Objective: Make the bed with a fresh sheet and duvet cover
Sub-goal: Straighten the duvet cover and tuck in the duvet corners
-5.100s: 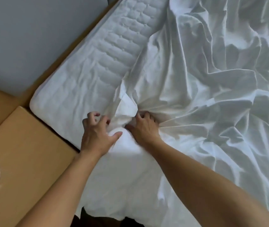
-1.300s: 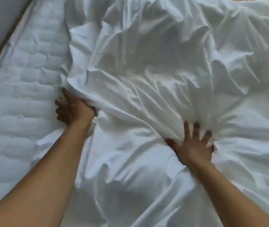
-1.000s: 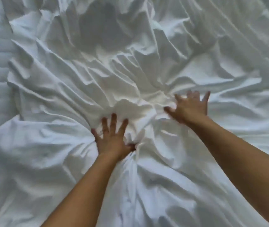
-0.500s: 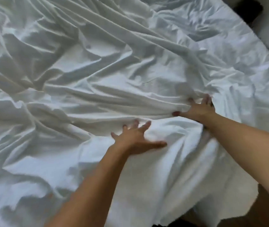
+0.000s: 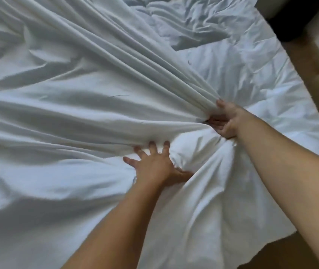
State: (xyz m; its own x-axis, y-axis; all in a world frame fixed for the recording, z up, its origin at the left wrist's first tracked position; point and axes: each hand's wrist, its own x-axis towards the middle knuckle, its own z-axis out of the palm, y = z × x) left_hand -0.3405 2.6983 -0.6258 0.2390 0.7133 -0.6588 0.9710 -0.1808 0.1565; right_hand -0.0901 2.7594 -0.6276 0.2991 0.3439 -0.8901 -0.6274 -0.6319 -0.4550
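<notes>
Two bare hands work one white sheet [image 5: 77, 117] spread over the bed. Nearer, the left hand [image 5: 154, 166] presses flat, fingers [image 5: 152, 148] splayed, on soft cloth. Beyond, the right hand [image 5: 225, 121] clutches bunched folds, now drawn into long taut pleats where loose crumples lay. Farthest, one dark object [image 5: 294, 16], blurred.

The bed [image 5: 300, 113] is covered by a white sheet [image 5: 77, 84], crumpled and drawn into long folds that meet near its right side (the loose edge hangs over the near corner above the wooden floor [image 5: 271, 255])
</notes>
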